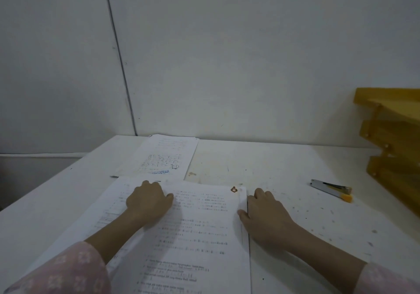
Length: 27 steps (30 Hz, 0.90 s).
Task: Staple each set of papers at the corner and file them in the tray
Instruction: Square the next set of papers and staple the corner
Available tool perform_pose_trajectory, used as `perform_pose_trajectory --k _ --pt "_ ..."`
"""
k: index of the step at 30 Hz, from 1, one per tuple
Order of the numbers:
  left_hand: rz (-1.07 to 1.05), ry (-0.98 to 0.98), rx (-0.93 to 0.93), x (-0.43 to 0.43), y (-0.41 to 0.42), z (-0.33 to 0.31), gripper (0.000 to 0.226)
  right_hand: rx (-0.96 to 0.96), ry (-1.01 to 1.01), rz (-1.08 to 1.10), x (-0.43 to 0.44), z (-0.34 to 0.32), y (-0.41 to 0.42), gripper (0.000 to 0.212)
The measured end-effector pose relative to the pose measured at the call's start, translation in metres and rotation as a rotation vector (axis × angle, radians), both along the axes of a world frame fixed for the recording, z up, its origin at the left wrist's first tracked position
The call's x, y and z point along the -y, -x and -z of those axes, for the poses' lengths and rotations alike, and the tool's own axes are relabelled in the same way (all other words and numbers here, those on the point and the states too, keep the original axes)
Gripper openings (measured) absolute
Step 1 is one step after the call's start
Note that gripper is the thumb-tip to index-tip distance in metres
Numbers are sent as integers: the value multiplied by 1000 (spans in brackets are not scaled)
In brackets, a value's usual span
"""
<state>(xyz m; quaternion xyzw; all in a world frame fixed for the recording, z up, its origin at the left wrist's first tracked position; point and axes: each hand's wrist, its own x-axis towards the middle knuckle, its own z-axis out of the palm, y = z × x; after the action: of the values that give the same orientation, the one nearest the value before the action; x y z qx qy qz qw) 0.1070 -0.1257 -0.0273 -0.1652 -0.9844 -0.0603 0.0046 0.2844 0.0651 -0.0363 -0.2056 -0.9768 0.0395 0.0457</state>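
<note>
Near edge of the scuffed white table (284,164) is where the big stack of printed white papers (200,230) sits, brownish stain at its far right corner. Left hand (148,199) rests on top of the stack, knuckles up, fingers bent under, so can't tell if it's gripping a sheet. Right hand (266,212) is flat-ish against the stack's right edge, thumb on the paper, fingers together on the table. Another white paper set (159,157) lies farther back. Silver stapler with an orange end (331,190) is off to the right, near the yellow wooden tiered tray (391,139).
</note>
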Motion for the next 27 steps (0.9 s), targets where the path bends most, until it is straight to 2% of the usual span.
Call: perform_pose_trajectory --k 6,9,11,15,18,24,27 --pt "47 -8 -21 -8 -10 5 48 10 -26 16 9 1 2 46" --pt "38 -78 14 -8 -8 6 43 21 -44 36 12 4 2 54" --pt "34 -156 86 -6 -1 3 36 27 -45 47 14 4 2 57" --pt "1 -311 302 -4 11 -4 39 33 -32 61 15 4 3 58" --pt "9 -400 376 -4 11 -3 29 35 -11 74 14 5 4 58" --pt "185 -623 296 -5 -2 -1 18 14 1 94 13 5 3 58" --pt "230 -708 295 -1 -10 -10 22 8 57 115 10 4 2 61"
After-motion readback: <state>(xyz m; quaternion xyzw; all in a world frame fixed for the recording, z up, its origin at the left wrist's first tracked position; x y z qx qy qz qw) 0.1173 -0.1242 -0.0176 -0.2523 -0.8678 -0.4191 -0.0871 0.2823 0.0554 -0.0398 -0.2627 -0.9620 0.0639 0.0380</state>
